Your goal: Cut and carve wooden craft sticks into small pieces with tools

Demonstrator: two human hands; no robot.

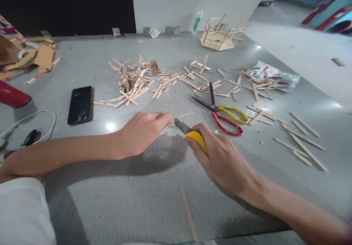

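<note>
My right hand (220,153) is wrapped round a yellow utility knife (198,139), its grey blade end pointing up and left. The tip meets a thin wooden stick (183,115) close to my left fingertips. My left hand (145,129) pinches that stick between thumb and fingers; its held end is hidden. Just beyond my right hand lie scissors (216,107) with one yellow and one red handle, beside a black pen-like rod (212,93). Nearer my body, a single wooden stick (189,214) rests on the grey table.
Piles of wooden craft sticks (137,82) spread across the table's middle and right. A phone (80,105) lies at left, near a white cable (52,122) and a red cylinder (13,95). A stick-built frame (220,38) and glue tube (197,22) stand at the back.
</note>
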